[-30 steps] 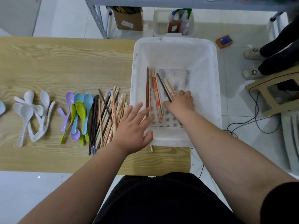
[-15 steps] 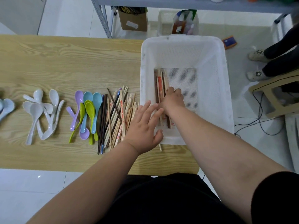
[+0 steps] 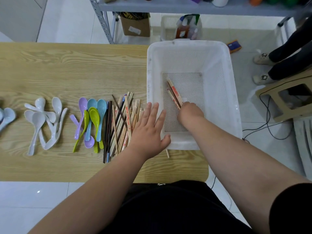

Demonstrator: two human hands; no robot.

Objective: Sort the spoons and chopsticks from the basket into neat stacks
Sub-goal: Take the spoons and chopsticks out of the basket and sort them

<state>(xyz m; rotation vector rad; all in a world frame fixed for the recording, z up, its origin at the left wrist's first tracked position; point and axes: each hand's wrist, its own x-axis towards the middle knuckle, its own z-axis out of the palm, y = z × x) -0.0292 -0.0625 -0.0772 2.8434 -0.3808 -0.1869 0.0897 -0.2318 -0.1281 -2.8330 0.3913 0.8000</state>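
A white perforated basket (image 3: 226,85) stands on the right end of the wooden table (image 3: 67,70). Inside it my right hand (image 3: 190,113) grips a bundle of chopsticks (image 3: 173,93) whose tips point up and left. My left hand (image 3: 149,127) lies flat with spread fingers across the basket's near-left rim. Left of it a pile of chopsticks (image 3: 122,122) lies on the table. Coloured spoons (image 3: 91,120) are stacked beside that pile, and white spoons (image 3: 44,122) lie further left.
A single chopstick end (image 3: 167,152) pokes out under the basket's front edge. Pale blue spoons (image 3: 5,117) sit at the left frame edge. Behind the table stands a metal shelf (image 3: 168,5); a person's legs (image 3: 287,53) and a cardboard stool (image 3: 287,98) are at the right.
My right hand has gathered the spread chopsticks in the basket into one bundle and tilted it off the floor. My left hand stays at the basket rim.
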